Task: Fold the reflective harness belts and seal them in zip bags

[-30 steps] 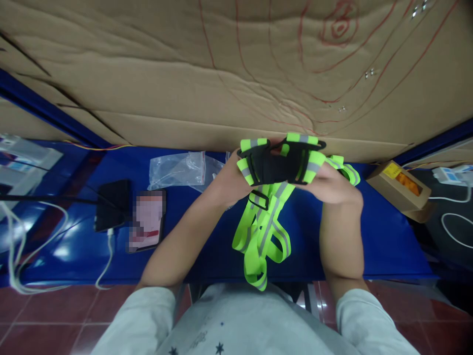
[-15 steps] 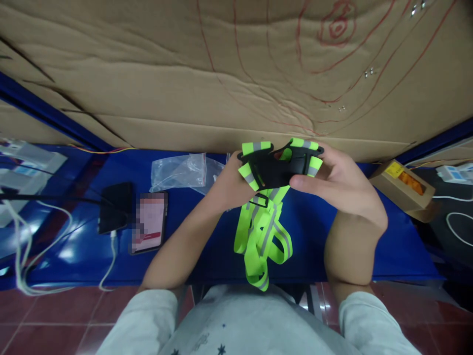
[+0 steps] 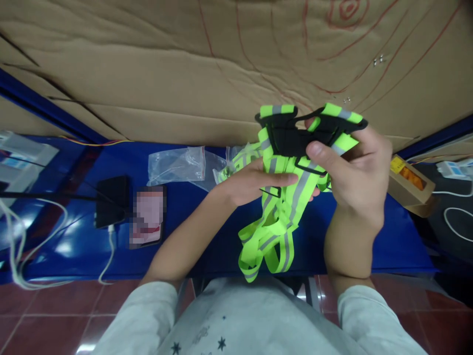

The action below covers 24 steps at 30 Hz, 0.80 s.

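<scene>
A reflective vest point(image 3: 271, 238) of neon yellow-green straps with grey stripes hangs folded over the table's front part. Its black plastic connector plate point(image 3: 293, 140) is at the top, with straps looped through the slots. My right hand point(image 3: 354, 167) grips the plate's right side, thumb on its face and fingers behind. Lower down, my left hand point(image 3: 254, 182) is closed round the hanging straps, thumb across the front. A black strap buckle point(image 3: 310, 166) sits just under the plate. Part of the vest is hidden behind my hands.
Clear plastic bags point(image 3: 177, 165) and more yellow-green strap point(image 3: 244, 160) lie behind my left hand. To the left are a phone point(image 3: 148, 217), a black box point(image 3: 111, 202) and white cables point(image 3: 22, 266). A cardboard box point(image 3: 410, 185) stands right; a cardboard wall point(image 3: 166, 74) rises behind.
My right hand has raised the black plate up and to the right. My left hand has left the plate's left side and now holds the straps below it.
</scene>
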Tool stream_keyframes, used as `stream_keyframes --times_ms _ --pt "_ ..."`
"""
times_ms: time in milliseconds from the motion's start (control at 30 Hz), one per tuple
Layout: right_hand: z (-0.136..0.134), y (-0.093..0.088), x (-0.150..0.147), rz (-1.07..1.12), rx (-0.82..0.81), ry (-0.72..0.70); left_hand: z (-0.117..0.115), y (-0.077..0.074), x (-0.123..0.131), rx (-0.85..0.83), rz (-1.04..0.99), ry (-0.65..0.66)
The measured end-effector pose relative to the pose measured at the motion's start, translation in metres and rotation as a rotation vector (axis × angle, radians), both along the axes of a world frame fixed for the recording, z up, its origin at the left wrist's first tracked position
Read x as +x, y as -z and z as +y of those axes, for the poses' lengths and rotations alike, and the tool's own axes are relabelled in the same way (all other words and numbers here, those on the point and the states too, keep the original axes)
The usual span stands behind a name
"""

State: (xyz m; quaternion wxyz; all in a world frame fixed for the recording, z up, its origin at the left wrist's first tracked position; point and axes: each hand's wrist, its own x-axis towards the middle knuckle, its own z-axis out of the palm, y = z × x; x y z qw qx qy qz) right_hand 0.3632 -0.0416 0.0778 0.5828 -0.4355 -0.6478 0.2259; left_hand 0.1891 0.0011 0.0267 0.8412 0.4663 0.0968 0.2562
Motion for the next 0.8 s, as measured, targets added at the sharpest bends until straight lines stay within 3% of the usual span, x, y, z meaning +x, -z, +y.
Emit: stream_keyframes --times_ms 67,133,300,500,633,733,800 --pt "0.001 -0.003 -0.002 -0.025 0.047 0.086 0.0 0.001 0.001 -0.067 -0.052 0.135" --pt "0.002 -0.006 -0.002 -0.056 0.112 0.143 0.001 -0.001 0.001 -0.097 -0.063 0.189" --pt "-0.002 -0.008 0.011 -0.307 0.217 0.077 0.004 -0.012 -0.009 -0.028 -0.003 0.074" --pt "-0.008 -0.007 0.013 -0.668 0.271 0.035 0.006 -0.023 -0.022 0.067 -0.138 -0.034" --pt "-0.009 -0.011 0.01 -0.721 0.089 -0.202 0.0 -0.025 -0.022 0.028 -0.059 -0.13" --pt "-0.006 -0.014 0.021 -0.479 -0.039 -0.421 -0.005 -0.028 -0.024 0.027 0.065 -0.062" --pt "-0.002 -0.013 0.032 -0.285 -0.065 -0.53 -0.008 -0.03 -0.025 0.073 0.108 -0.089"
